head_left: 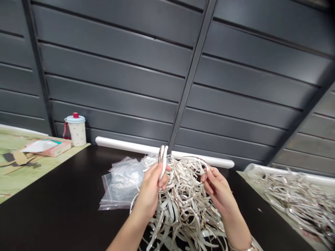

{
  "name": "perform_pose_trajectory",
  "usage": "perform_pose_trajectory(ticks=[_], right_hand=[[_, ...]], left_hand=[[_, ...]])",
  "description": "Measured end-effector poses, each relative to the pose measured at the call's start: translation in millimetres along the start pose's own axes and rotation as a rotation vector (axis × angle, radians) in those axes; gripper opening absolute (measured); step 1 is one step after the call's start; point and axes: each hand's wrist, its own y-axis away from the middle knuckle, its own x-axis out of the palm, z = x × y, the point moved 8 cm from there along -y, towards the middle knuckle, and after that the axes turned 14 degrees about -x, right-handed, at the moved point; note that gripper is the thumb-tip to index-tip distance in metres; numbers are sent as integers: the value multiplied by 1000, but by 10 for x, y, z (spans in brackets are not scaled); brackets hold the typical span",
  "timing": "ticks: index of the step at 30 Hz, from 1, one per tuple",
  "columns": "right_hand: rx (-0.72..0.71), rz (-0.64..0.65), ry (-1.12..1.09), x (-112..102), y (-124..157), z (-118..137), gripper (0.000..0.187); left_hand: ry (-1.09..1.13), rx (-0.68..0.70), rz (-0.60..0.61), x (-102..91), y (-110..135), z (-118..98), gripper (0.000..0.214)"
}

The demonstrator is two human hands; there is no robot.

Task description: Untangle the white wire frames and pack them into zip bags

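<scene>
You're wearing this single camera on your head, so it looks forward and down from above your left hand (149,191) and right hand (218,190), which sit close at the bottom centre. The view tilts slightly, takes in the dark tabletop (57,195) below, and faces the grey slatted wall (110,90) beyond, which fills the upper frame.

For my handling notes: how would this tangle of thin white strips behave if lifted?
The tangle of thin white strips would probably lift as one light, springy mass, since they interlock. The arc at the right hand likely bends easily.
</scene>
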Motion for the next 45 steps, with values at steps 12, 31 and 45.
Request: perform_pose_trajectory(ticks=[12, 31, 45], right_hand=[[-299, 307, 631, 146, 283, 329, 18], [-788, 398, 766, 590, 578, 784, 49], [107, 49, -246, 320, 392, 150, 29]], left_hand=[[-202, -67, -18, 66, -59, 150, 27], [-402, -206, 297, 539, 21, 559, 30], [-737, -18, 310, 657, 116, 454, 22]])
